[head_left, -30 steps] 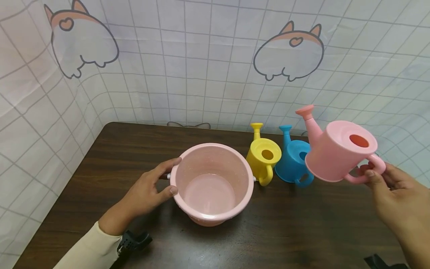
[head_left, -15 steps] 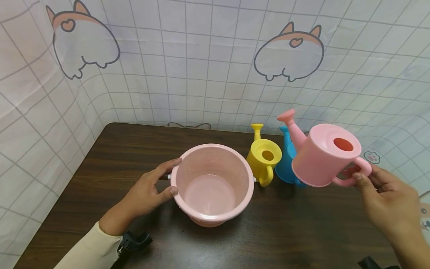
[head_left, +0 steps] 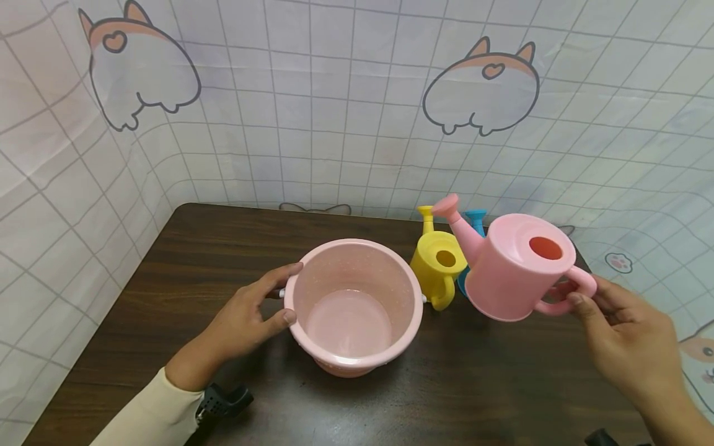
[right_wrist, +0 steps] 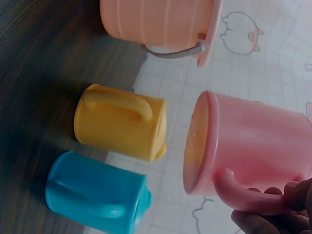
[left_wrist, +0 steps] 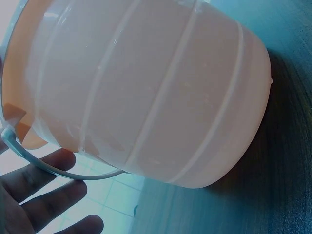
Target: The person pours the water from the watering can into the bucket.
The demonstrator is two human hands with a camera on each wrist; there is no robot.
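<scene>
My right hand holds the handle of a pink watering can in the air, spout up and to the left. In the right wrist view, thumb and fingers wrap the handle. A pink bucket stands on the table, with droplets on its inner wall. My left hand rests its thumb and index fingertips on the bucket's left rim. The other fingers extend loosely near the bail handle in the left wrist view. A yellow watering can stands just right of the bucket.
Behind the pink can, a blue watering can is mostly hidden in the head view; the right wrist view shows the blue can standing beside the yellow one. The dark wooden table ends against a white gridded cloth with cartoon prints.
My right hand has carried the pink watering can left and slightly down, toward the bucket, so it now covers most of the blue can. The left hand and bucket have stayed put.
</scene>
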